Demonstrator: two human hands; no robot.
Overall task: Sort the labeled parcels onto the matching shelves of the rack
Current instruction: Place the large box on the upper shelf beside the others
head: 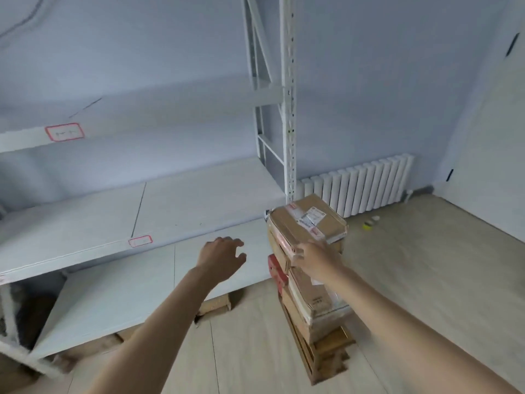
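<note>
The boxes (pixel 309 268) sit in a tall pile on the floor, just right of the rack (pixel 288 109); the top box (pixel 308 220) is brown with white stickers on it, and a red one (pixel 277 270) peeks out lower down on the left of the pile. The right hand (pixel 314 258) is on the near edge of the top box; its fingers look bent over the edge, but the picture is blurry, so I cannot tell if it has a real hold. The left hand (pixel 224 255) is in the air to the left of the pile, touching nothing; its fingers are spread and a bit curled.

The shelves that show have no boxes on them (only two small red-edged tags (pixel 64 132), too blurry to read); so the sorting looks like it is just starting. I think the whole pile is left to do; the top box seems to be the first one to go.
</note>
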